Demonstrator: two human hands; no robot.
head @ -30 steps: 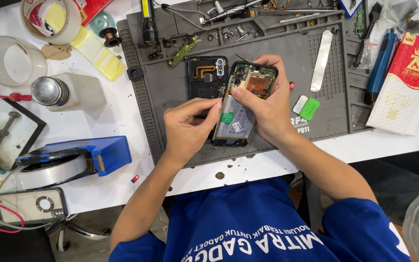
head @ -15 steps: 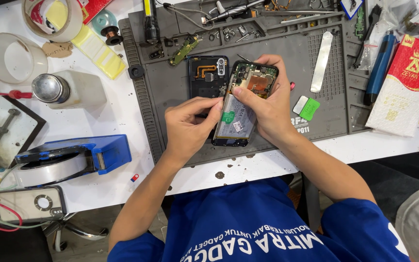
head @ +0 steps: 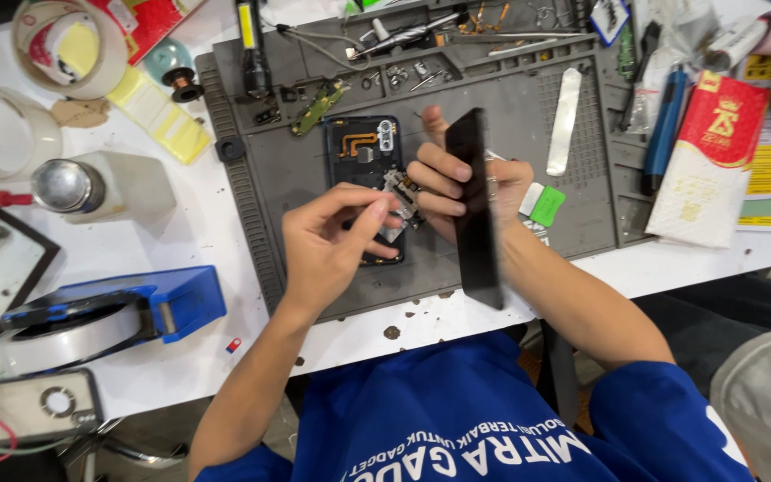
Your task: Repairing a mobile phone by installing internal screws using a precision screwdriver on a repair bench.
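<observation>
The right hand (head: 484,192) holds a black phone (head: 473,205) over the grey work mat (head: 314,205), turned edge-on to the camera; its fingers are closed around the upper half of the phone. The left hand (head: 327,245) is just left of the phone, the thumb and forefinger pinched together, but I cannot tell if something is between them. Behind both hands a dark back cover (head: 363,156) lies flat on the mat. A blue tape dispenser (head: 109,312) stands on the desk (head: 198,259) well left of the mat.

Phone-repair workbench: grey repair mat (head: 582,210), tweezers (head: 408,33), tape dispenser (head: 109,312).
</observation>
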